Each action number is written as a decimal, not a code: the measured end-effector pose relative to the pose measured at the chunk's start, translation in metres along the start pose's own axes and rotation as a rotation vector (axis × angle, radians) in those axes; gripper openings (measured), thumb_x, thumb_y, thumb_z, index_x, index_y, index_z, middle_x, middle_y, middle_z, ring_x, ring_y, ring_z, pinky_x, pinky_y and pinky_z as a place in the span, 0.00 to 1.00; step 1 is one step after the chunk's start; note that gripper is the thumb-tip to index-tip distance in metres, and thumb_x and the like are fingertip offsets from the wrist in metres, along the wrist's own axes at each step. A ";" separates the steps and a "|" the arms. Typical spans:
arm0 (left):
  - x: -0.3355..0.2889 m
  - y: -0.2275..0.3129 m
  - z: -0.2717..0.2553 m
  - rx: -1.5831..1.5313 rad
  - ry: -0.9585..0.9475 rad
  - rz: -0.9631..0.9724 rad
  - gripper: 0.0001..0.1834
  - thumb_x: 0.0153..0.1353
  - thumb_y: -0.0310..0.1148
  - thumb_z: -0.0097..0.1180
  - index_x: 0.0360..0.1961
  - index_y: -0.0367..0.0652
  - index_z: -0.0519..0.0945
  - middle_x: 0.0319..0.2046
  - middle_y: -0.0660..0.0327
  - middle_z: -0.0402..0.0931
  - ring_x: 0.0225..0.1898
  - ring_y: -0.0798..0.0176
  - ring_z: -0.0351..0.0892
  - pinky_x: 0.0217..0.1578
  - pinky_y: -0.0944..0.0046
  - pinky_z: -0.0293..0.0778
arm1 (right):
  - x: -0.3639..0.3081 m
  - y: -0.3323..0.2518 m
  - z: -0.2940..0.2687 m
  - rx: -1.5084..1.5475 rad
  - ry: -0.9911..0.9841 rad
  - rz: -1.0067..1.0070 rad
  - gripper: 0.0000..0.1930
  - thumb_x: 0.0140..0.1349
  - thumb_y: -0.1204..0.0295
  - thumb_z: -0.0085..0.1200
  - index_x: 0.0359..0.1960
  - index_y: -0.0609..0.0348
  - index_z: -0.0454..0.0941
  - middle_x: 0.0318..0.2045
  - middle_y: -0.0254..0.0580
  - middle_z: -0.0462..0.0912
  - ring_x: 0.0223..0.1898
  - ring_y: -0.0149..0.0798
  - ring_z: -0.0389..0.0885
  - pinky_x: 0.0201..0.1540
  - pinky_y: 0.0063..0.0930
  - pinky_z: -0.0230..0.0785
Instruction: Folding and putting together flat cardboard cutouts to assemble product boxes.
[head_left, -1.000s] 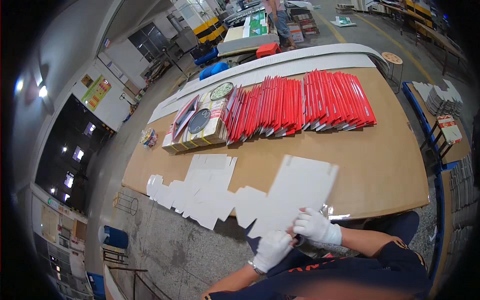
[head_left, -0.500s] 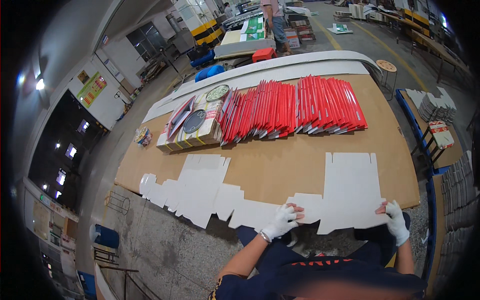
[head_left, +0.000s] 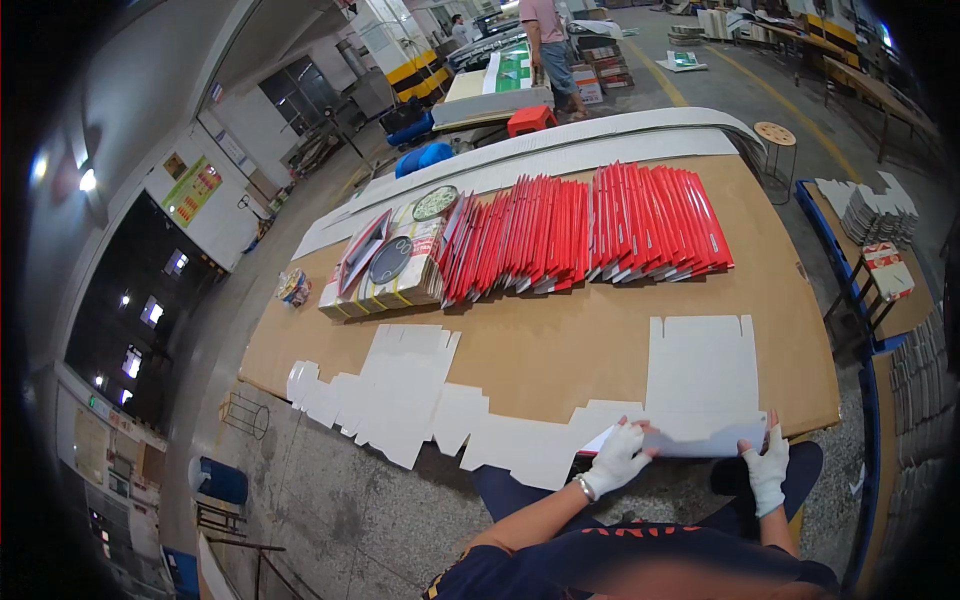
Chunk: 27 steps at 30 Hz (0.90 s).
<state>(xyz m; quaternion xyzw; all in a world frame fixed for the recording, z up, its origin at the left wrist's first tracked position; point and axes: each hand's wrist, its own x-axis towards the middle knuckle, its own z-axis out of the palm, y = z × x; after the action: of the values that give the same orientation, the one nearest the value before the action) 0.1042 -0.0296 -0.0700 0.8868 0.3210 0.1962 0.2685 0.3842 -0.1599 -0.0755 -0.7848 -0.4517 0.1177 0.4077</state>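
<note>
A white die-cut cardboard blank [head_left: 703,362] lies at the table's near edge in front of me. Its near strip is folded up, showing a smooth, greyish face with a little red at the left end. My left hand [head_left: 622,455], in a white fingerless glove, grips the left part of this strip, its fingertips smeared by motion. At the right end, my right hand [head_left: 768,472], gloved alike, holds the strip between thumb and fingers, one finger pointing up. Further left, overlapping white cardboard blanks [head_left: 400,385] lie along the edge. Several red folded cartons [head_left: 600,225] stand in a row beyond.
A strapped carton stack [head_left: 395,290] sits left of the red row, beside a small round tub [head_left: 293,288]. Long white sheets [head_left: 600,140] lie along the far side. A round stool [head_left: 776,134] stands right of the table; a person [head_left: 548,50] stands beyond it.
The near strip of the blank, flat before, is now folded up. My left hand has moved right, and my right hand has come inward and lower. The whole view has shifted slightly.
</note>
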 end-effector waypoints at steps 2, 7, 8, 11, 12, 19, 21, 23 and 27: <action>0.011 0.009 0.014 0.088 0.067 -0.022 0.22 0.54 0.35 0.58 0.50 0.42 0.74 0.51 0.59 0.72 0.61 0.52 0.64 0.62 0.42 0.53 | 0.002 0.003 0.010 -0.060 0.137 0.100 0.44 0.40 0.73 0.70 0.64 0.57 0.63 0.29 0.40 0.71 0.32 0.38 0.69 0.38 0.30 0.66; 0.026 0.025 0.029 0.412 -0.004 -0.023 0.28 0.56 0.36 0.54 0.59 0.42 0.67 0.63 0.59 0.61 0.67 0.52 0.55 0.60 0.27 0.43 | -0.013 0.018 0.021 0.497 0.444 0.376 0.33 0.61 0.72 0.57 0.66 0.63 0.54 0.49 0.40 0.72 0.46 0.33 0.72 0.49 0.27 0.64; 0.029 0.029 0.029 0.433 -0.045 -0.020 0.32 0.56 0.36 0.54 0.62 0.41 0.63 0.66 0.58 0.56 0.69 0.52 0.52 0.60 0.27 0.42 | -0.024 0.012 0.023 0.605 0.305 0.357 0.27 0.61 0.72 0.56 0.60 0.63 0.61 0.45 0.35 0.72 0.43 0.30 0.70 0.49 0.26 0.64; 0.049 0.059 0.022 0.325 -0.156 0.079 0.43 0.52 0.44 0.57 0.65 0.35 0.57 0.68 0.51 0.50 0.70 0.49 0.47 0.62 0.29 0.41 | -0.060 0.000 0.041 0.909 -0.237 0.517 0.16 0.65 0.65 0.53 0.50 0.59 0.71 0.40 0.30 0.76 0.39 0.26 0.72 0.40 0.23 0.66; 0.053 0.066 0.016 0.294 -0.288 0.110 0.46 0.50 0.47 0.59 0.65 0.32 0.56 0.69 0.49 0.49 0.70 0.47 0.46 0.63 0.29 0.41 | -0.056 -0.036 0.047 1.155 -0.347 0.595 0.15 0.65 0.66 0.51 0.49 0.60 0.73 0.35 0.29 0.76 0.32 0.23 0.72 0.31 0.21 0.65; 0.055 0.070 0.033 0.222 -0.257 0.186 0.53 0.45 0.46 0.66 0.67 0.35 0.52 0.69 0.48 0.45 0.71 0.44 0.42 0.66 0.39 0.42 | -0.003 0.013 0.024 0.153 0.167 0.189 0.13 0.63 0.68 0.49 0.29 0.70 0.75 0.29 0.49 0.78 0.29 0.44 0.75 0.33 0.39 0.67; 0.047 0.054 0.042 0.224 -0.177 0.147 0.54 0.44 0.46 0.66 0.67 0.36 0.52 0.69 0.48 0.46 0.71 0.45 0.42 0.66 0.39 0.41 | 0.015 0.014 0.012 -0.026 0.250 -0.141 0.13 0.61 0.69 0.50 0.32 0.72 0.75 0.32 0.58 0.77 0.34 0.56 0.74 0.41 0.46 0.67; 0.052 0.055 0.042 0.163 -0.161 0.281 0.53 0.44 0.46 0.66 0.67 0.35 0.53 0.67 0.48 0.50 0.70 0.47 0.45 0.66 0.40 0.42 | 0.027 0.007 0.014 -0.146 0.290 -0.383 0.18 0.56 0.76 0.50 0.48 0.70 0.72 0.44 0.60 0.76 0.45 0.61 0.74 0.53 0.44 0.66; 0.043 0.072 0.024 0.133 -0.351 0.133 0.53 0.42 0.47 0.69 0.65 0.36 0.56 0.65 0.46 0.55 0.68 0.46 0.51 0.66 0.41 0.46 | 0.041 -0.021 0.022 -0.368 0.003 -0.731 0.28 0.50 0.80 0.49 0.58 0.60 0.70 0.58 0.51 0.71 0.60 0.54 0.69 0.61 0.52 0.56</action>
<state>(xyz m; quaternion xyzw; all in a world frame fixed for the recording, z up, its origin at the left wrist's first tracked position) 0.1811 -0.0557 -0.0373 0.9424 0.2223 0.0345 0.2477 0.3827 -0.1097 -0.0667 -0.6327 -0.7137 -0.1187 0.2761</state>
